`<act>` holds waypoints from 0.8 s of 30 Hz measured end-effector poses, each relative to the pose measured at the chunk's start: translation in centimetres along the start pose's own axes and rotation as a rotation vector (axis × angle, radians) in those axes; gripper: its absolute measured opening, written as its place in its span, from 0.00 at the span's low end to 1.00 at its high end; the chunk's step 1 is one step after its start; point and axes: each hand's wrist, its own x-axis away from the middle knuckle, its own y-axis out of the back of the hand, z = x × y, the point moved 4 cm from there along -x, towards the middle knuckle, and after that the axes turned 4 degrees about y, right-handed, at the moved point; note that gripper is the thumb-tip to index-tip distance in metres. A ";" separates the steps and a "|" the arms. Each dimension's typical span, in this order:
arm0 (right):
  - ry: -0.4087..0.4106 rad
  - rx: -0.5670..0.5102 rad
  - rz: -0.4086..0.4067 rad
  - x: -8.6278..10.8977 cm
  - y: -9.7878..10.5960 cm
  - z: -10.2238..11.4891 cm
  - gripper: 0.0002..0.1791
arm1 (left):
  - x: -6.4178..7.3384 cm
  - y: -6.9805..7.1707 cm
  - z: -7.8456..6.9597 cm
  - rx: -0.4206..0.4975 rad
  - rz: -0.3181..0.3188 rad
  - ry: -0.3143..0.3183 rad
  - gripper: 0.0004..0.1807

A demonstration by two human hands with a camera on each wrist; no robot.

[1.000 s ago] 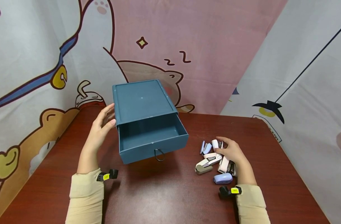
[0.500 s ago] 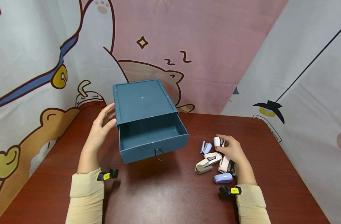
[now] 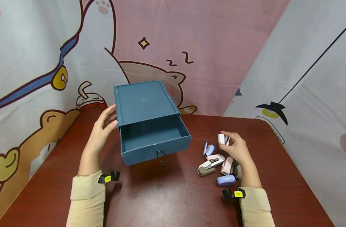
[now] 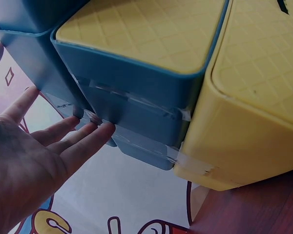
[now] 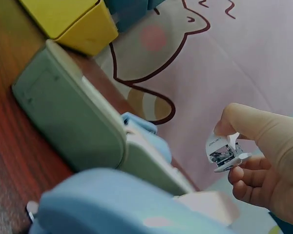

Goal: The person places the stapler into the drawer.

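Note:
My left hand rests its fairly straight fingertips against the side of a blue drawer box. The box's drawer is pulled out partway, with a dark loop handle at its front and a bare floor inside. At the right, my right hand pinches a small white stapler between thumb and fingers. The right wrist view has that stapler raised above the other staplers, its metal mechanism showing. In the left wrist view the fingers spread along the blue side wall.
Beside the right hand lie a light blue stapler, a white and grey-green stapler, a pink one and a lavender one. Yellow boxes stand under the blue box, on the dark red table. A printed curtain hangs behind.
My right hand has moved slightly up and away from the other staplers, taking the white stapler with it. The left hand and the drawer box have stayed in place.

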 end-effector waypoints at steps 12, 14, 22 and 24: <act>0.047 -0.015 -0.049 0.0 2.1 3.9 0.29 | 0.0 0.0 -0.1 -0.009 0.008 -0.007 0.29; 0.049 -0.024 -0.051 0.0 2.4 4.5 0.29 | 0.0 0.0 0.0 -0.010 0.007 -0.007 0.29; 0.045 -0.072 -0.048 0.2 3.3 7.7 0.29 | -0.3 0.6 1.7 -0.012 0.006 -0.006 0.29; 0.070 -0.078 -0.051 0.2 3.5 8.6 0.29 | -0.4 0.7 2.3 -0.010 0.006 -0.007 0.29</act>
